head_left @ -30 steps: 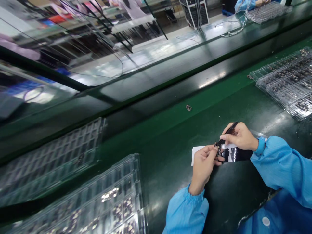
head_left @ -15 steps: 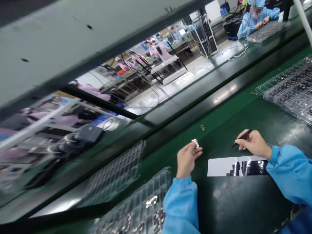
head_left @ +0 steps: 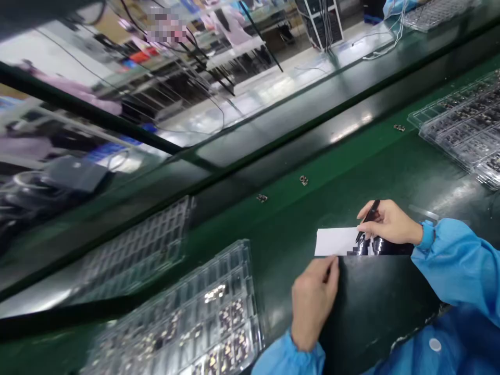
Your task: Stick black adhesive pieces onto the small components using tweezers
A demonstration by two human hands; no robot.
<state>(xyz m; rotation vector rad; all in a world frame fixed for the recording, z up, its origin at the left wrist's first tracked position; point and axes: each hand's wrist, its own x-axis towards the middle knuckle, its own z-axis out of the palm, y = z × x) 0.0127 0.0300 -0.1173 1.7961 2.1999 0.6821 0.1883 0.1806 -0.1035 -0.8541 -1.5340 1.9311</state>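
My right hand (head_left: 386,223) grips black tweezers (head_left: 367,220), their tips down on a white backing strip (head_left: 338,242) that carries several small black stickers (head_left: 371,247). My left hand (head_left: 314,299) hovers low over the dark green bench, just below the strip's left end, with its fingers curled together; I see nothing in them. Two small circuit parts (head_left: 261,198) (head_left: 303,180) lie loose on the belt beyond the strip. A clear plastic tray (head_left: 187,323) with several small boards in its pockets sits left of my left hand.
A second clear tray (head_left: 136,250) lies further left. More clear trays (head_left: 461,135) of parts are stacked at the far right, with another small part (head_left: 399,127) near them. A raised dark rail (head_left: 273,130) runs across the bench behind the belt.
My left hand put the small part down on the belt and drew back toward me. My right hand brought the tweezers down onto the sticker strip.
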